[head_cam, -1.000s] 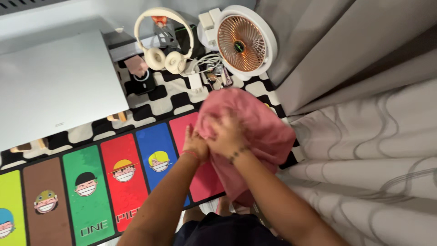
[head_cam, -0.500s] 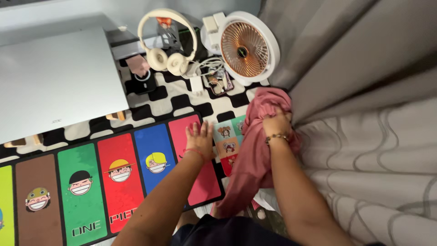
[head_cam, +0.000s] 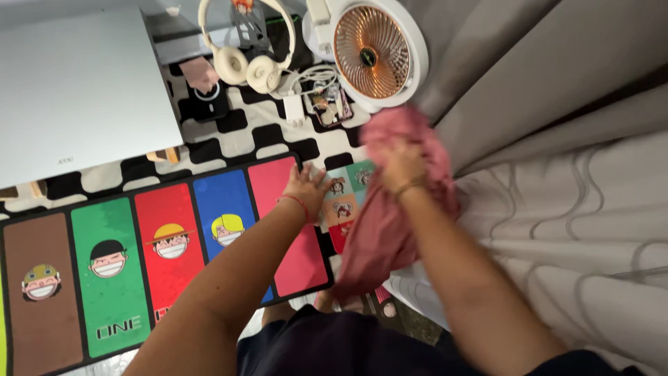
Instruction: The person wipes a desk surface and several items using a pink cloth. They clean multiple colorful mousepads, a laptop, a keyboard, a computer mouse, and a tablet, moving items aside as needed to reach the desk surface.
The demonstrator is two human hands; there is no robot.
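My right hand is closed on a bunched pink cloth at the right end of the desk, pressing it down beside the grey curtain. The cloth hangs over the desk edge toward my lap. My left hand lies flat, fingers spread, on the red panel at the right end of a long colourful desk mat with cartoon faces. A small patch of cartoon pictures shows between my two hands.
A closed silver laptop sits raised at the back left. Cream headphones, a white and copper desk fan, a charger and cables crowd the back on a black-and-white checkered cover.
Both hands were together on the cloth over the mat. My right hand carried the cloth right and back toward the fan; my left hand let go and flattened on the mat.
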